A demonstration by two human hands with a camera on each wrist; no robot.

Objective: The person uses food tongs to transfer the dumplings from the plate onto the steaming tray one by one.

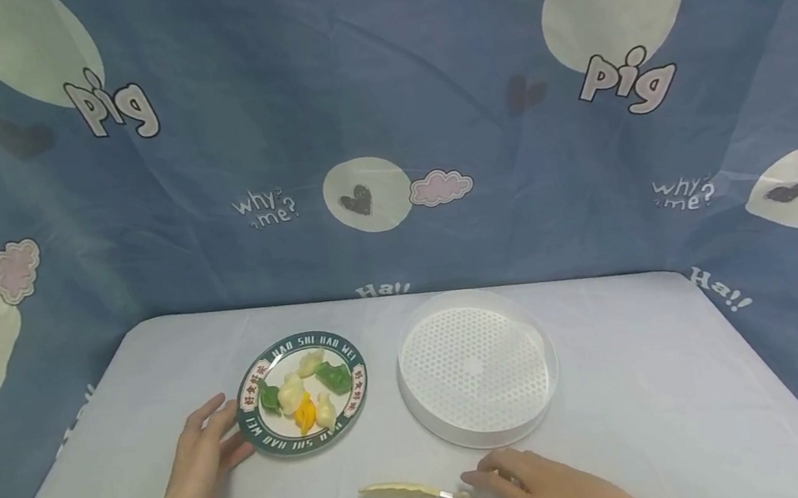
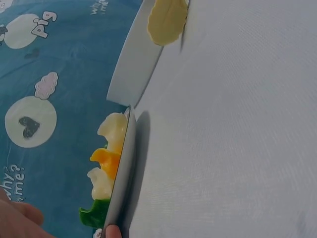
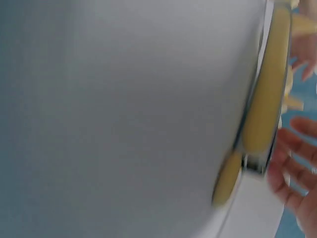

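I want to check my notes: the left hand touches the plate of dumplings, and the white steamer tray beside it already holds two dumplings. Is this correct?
Not quite. The white steamer tray holds nothing, as the head view shows. The dumplings all lie on the plate, whose rim the left hand touches.

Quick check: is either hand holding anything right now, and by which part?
The left hand touches the plate at its near-left rim. The right hand rests on the tongs at their handle end; a grip cannot be told.

A round white perforated tray [image 1: 469, 435] sits just beyond the right hand [image 1: 544, 486] on a table [image 1: 691, 396] covered in pale cloth. A blue cartoon-printed backdrop [image 1: 346, 79] hangs farther back.
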